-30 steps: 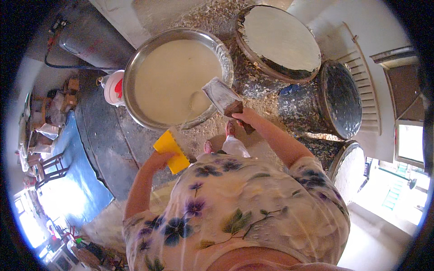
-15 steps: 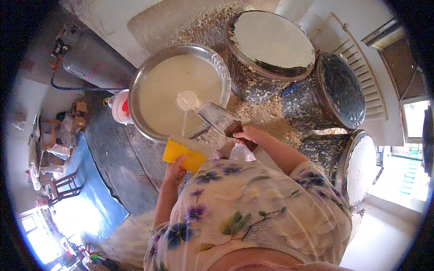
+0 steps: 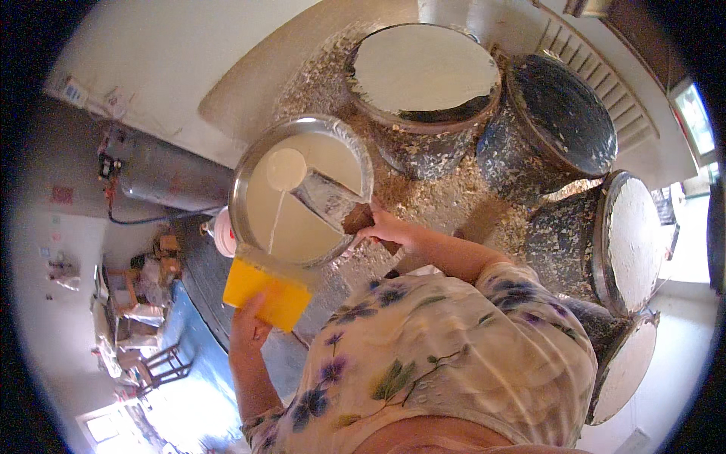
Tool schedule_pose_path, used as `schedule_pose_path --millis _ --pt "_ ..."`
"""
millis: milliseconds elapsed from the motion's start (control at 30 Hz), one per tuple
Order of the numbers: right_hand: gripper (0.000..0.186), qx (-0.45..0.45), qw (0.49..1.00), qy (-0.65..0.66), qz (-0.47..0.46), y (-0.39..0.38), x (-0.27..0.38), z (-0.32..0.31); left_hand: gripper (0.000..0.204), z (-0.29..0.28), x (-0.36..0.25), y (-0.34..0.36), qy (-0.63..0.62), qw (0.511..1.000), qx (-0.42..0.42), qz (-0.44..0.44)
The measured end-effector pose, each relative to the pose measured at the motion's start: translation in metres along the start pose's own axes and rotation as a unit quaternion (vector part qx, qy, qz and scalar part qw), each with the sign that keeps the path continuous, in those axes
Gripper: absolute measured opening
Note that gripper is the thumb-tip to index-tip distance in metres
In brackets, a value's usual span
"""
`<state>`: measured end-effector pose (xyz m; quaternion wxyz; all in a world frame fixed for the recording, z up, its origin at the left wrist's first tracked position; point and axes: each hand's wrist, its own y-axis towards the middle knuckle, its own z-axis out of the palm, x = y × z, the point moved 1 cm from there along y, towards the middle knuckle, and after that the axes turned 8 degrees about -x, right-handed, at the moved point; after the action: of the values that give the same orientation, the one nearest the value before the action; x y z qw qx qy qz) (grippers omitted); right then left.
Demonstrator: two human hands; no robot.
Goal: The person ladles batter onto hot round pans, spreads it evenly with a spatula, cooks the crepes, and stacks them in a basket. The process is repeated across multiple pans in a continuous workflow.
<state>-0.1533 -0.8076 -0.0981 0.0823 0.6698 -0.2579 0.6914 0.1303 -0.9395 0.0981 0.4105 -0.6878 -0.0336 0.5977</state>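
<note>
In my left hand (image 3: 249, 325), fingers are closed on a yellow rectangular block (image 3: 281, 304) with a pale far edge; whether it is a sponge I cannot tell. It is held at the near side of a wide metal basin (image 3: 243, 155) of creamy pale liquid (image 3: 261, 216). My right hand (image 3: 389, 229) grips the brown handle of a smeared scoop-like tool (image 3: 324, 200), whose flat grey shaft reaches over the basin. A round pale end meets the liquid, and a thin white line runs from it toward the block's side of the basin.
Behind the basin stands a drum (image 3: 423, 68) with a pale top. Rightward are a dark-topped barrel (image 3: 563, 113) and two pale-topped drums (image 3: 634, 242). A grey tank (image 3: 170, 174) and pinkish bucket (image 3: 224, 234) are on the left. A chair (image 3: 168, 365) stands by a blue sheet (image 3: 189, 310).
The view has shifted. My left hand has carried the yellow block leftward and down. My right hand has moved leftward, putting more of the scoop-like tool over the basin.
</note>
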Motion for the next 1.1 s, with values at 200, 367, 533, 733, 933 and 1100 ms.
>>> schedule_pose_path --millis 200,367,533,733,933,1100 --pt "0.036 -0.047 0.998 0.053 0.000 -0.006 0.009 -0.084 0.037 0.080 -0.042 -0.019 0.042 0.999 0.020 0.004" --pt "0.018 -0.218 0.974 0.050 0.027 -0.051 -0.015 -0.226 0.039 0.194 -0.063 -0.001 0.088 0.984 0.152 -0.023" --pt "0.015 -0.478 0.878 0.029 0.026 -0.166 -0.013 -0.365 0.029 0.328 -0.065 0.052 0.275 0.916 0.290 -0.046" --pt "0.015 -0.493 0.824 0.276 0.048 -0.267 -0.018 -0.429 0.030 0.515 0.032 0.097 0.472 0.741 0.344 0.332" --pt "0.016 -0.403 0.751 0.523 0.033 -0.234 -0.033 -0.447 0.027 0.588 0.069 0.077 0.584 0.568 0.295 0.499" --pt "0.017 -0.416 0.809 0.413 0.036 -0.226 -0.044 -0.451 0.028 0.617 0.066 0.072 0.583 0.609 0.248 0.478"
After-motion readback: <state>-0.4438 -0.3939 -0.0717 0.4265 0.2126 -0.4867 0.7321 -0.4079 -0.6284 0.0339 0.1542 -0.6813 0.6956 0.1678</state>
